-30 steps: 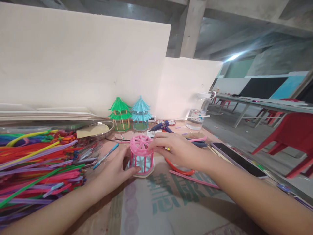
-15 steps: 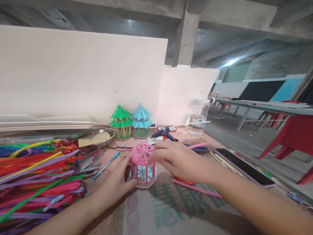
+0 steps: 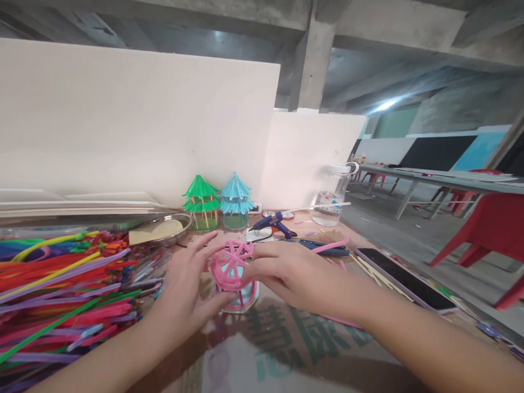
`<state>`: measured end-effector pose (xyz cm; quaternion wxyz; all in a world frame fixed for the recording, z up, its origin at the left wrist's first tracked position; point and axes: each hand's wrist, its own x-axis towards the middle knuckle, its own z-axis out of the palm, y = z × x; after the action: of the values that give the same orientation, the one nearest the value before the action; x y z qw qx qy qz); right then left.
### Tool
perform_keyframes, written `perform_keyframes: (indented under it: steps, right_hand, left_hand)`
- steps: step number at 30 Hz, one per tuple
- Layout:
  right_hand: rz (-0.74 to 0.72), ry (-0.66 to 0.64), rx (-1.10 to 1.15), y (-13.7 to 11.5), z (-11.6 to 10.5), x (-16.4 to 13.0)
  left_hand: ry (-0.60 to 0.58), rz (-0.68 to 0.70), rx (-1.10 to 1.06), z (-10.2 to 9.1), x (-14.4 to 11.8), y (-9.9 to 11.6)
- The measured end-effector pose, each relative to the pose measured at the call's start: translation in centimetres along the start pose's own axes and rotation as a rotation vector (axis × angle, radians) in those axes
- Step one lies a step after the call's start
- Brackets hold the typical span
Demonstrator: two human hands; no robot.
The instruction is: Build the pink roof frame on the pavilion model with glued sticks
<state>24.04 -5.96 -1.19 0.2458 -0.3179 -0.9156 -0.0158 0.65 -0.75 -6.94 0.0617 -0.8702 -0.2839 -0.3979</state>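
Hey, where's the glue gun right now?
The glue gun lies at the middle back of the table, just right of the blue pavilion model and left of the clear water jar, beyond both hands.

A craft workshop is showing here, set up in a bare concrete hall. A big heap of coloured pipe cleaners (image 3: 61, 284) is lying across the worktable (image 3: 286, 349), with a glue gun (image 3: 273, 222) and two finished little pavilions (image 3: 216, 202) (one green, one blue) standing against white boards (image 3: 135, 120). Raw beams are running overhead, and long tables (image 3: 434, 177) with red plastic chairs (image 3: 487, 229) are filling the room behind.
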Motion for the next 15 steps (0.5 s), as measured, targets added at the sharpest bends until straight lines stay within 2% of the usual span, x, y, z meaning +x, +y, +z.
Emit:
perform_keyframes:
  steps: [8,11,15]
  right_hand:
    - [0.011,-0.017,0.028,-0.1,0.0,0.0]
    - [0.015,-0.037,0.035,-0.1,0.0,0.0]
    - [-0.006,-0.037,0.041,-0.1,0.0,0.0]
  left_hand:
    - [0.176,0.233,0.079,-0.8,0.7,1.0]
    - [0.202,0.287,0.098,-1.0,1.1,1.2]
    - [0.177,0.318,0.122,-1.0,1.1,0.9]
